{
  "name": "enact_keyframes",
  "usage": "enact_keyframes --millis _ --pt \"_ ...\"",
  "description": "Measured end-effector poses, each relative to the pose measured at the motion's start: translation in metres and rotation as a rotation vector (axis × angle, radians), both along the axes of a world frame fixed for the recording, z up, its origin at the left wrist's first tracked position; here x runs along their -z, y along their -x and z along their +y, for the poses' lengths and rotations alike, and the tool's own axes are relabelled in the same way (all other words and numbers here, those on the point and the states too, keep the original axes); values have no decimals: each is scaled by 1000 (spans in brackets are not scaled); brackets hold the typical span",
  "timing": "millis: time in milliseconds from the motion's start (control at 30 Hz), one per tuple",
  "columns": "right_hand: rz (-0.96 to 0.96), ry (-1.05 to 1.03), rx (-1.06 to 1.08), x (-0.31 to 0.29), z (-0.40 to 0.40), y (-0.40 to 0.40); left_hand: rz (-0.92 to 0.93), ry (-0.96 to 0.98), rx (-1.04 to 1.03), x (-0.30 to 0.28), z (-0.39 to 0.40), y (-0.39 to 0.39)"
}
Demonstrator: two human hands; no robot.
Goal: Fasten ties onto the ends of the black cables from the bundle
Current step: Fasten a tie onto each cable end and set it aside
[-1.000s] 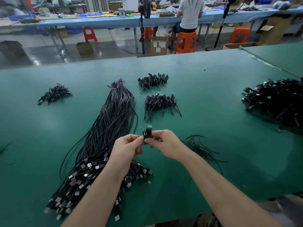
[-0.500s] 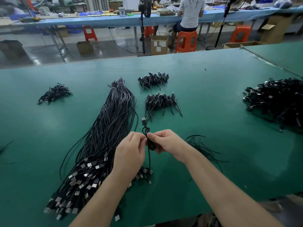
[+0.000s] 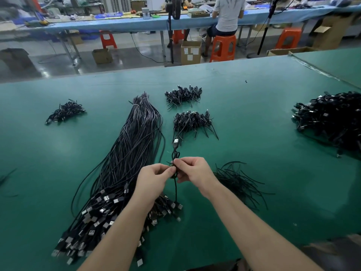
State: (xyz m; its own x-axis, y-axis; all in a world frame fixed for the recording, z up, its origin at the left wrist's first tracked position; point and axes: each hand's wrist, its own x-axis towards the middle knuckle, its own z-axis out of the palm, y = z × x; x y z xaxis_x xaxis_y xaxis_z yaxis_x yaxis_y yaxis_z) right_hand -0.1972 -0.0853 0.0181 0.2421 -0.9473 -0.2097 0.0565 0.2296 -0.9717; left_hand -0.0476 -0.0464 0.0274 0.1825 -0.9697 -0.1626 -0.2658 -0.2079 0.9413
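Just one cam here, head-mounted, wide-angle, looking forward and down over the green bench (image 3: 254, 133). Both forearms reach in from the bottom edge, pretty close up. Top of the frame catches the workshop floor and another bench (image 3: 136, 24) further back.

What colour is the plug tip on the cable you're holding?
Silver metal on a black cable, clearest in the head view: plug tip.

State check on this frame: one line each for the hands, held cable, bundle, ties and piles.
left hand: pinches the held cable
right hand: pinches the same spot
held cable: looped at the grip, plug end sticking up
cable bundle: flat on the green table, banded at the far end, plugs fanned near
loose ties: scattered on the table
small cable piles: heaped, untouched
large pile: heaped at far right
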Motion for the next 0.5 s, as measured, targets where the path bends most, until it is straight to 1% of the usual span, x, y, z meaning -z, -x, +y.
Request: enact_keyframes --millis 33,67,133,167,200,233,267,333,433,500 --pt "57 17 37 5 -2 -2 9 -20 -23 0 -4 -1" --pt "198 66 79 12 -4 -4 12 -32 -48 0 -9 -3" --pt "644 229 99 31 -9 -7 9 -32 -96 0 -26 -4" --pt "864 313 65 41 -10 -7 -10 -24 -116 -1 -36 -4" --pt "1033 397 11 49 -10 -8 -45 -7 -133 -1 -48 -4" --pt "1148 480 -42 57 -11 -9 -84 11 -146 -1 -60 -4" --pt "1219 550 -83 65 -12 -9 -116 27 -156 -1 -73 -2" --pt "1282 643 -93 76 -12 -9 -154 41 -159 0 -101 3" --pt "1293 688 -22 81 -11 -11 -198 36 -165 3 -144 14" --pt "1291 686 -20 84 -11 -12 -253 23 -162 3 -173 22"
